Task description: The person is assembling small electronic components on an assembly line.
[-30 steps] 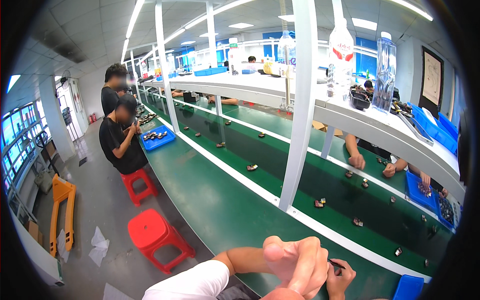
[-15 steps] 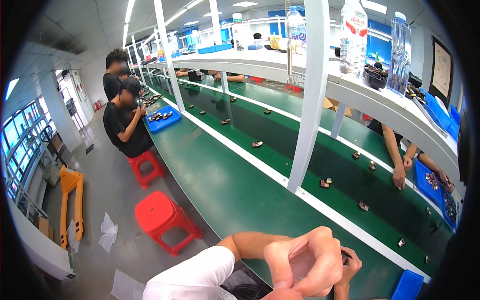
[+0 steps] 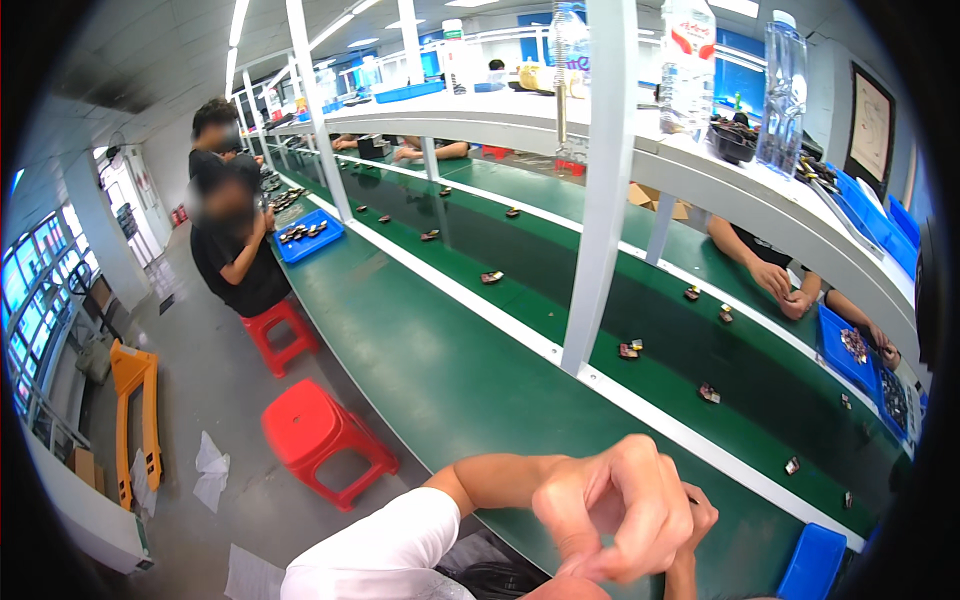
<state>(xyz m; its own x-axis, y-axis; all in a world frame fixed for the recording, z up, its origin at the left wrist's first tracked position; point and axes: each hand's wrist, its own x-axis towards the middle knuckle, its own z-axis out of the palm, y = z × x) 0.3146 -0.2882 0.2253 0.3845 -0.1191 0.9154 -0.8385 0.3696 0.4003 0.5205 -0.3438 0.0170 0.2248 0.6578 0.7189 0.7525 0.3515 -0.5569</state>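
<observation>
My left hand (image 3: 612, 512) is raised close in front of me above the green bench, its arm in a white sleeve. Its fingers are curled round with thumb and fingertips brought together; whatever is between them is hidden. Right behind it, partly covered by it, is my right hand (image 3: 704, 518), fingers bent. A small dark tip shows at the right hand's fingers, too little of it to name. Nearest to the hands on the bench is a blue tray (image 3: 812, 562) at the lower right.
Small assembled parts (image 3: 709, 393) lie spread along the dark green conveyor belt (image 3: 540, 300). A white post (image 3: 600, 200) carries a shelf with bottles (image 3: 686, 75). Red stools (image 3: 325, 435) stand left of the bench. Co-workers (image 3: 235, 235) sit along it; another's hands (image 3: 785, 290) are across the belt.
The whole view has shifted slightly, so the scene sits a little further left and up. Across the belt, a co-worker's hand has drawn back to meet the other. My hands keep nearly the same pose.
</observation>
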